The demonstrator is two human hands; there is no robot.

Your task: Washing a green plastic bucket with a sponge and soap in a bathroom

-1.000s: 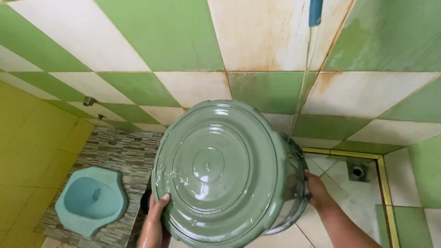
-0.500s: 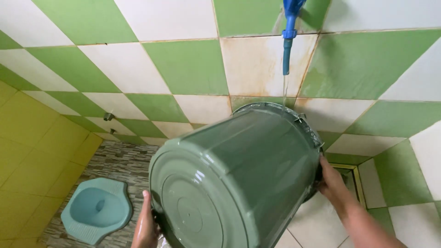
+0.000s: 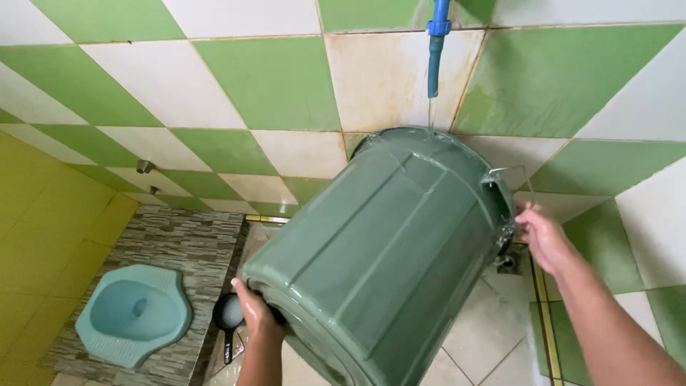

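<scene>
The left hand (image 3: 256, 311) is curled around the bottom edge of a big green bucket (image 3: 386, 250). Its fingers go under the rim of the base, and the thumb presses on the outside. The skin looks wet and shiny.

The right hand (image 3: 544, 236) is at the top edge of the bucket, on the far side. It is partly closed, with fingers pinched on the thin wire handle (image 3: 509, 174) close to the rim. How tight the hold is, I cannot tell.

The bucket is held up in the air between the two hands. It is tipped over on its side, with the bottom toward the person and the open mouth toward the tiled wall (image 3: 271, 78). The mouth sits right under a blue tap (image 3: 434, 50), and a thin line of water falls from the tap just by the bucket's rim.

Low and to the left of the bucket, a pale blue squat toilet (image 3: 134, 313) is set in a grey stone-pattern step. A small dark scoop (image 3: 229, 316) lies on the floor just beside the left hand, between the toilet and the bucket. A floor drain (image 3: 509, 263) shows just below the right hand.

No packages, labels or signs show.
</scene>
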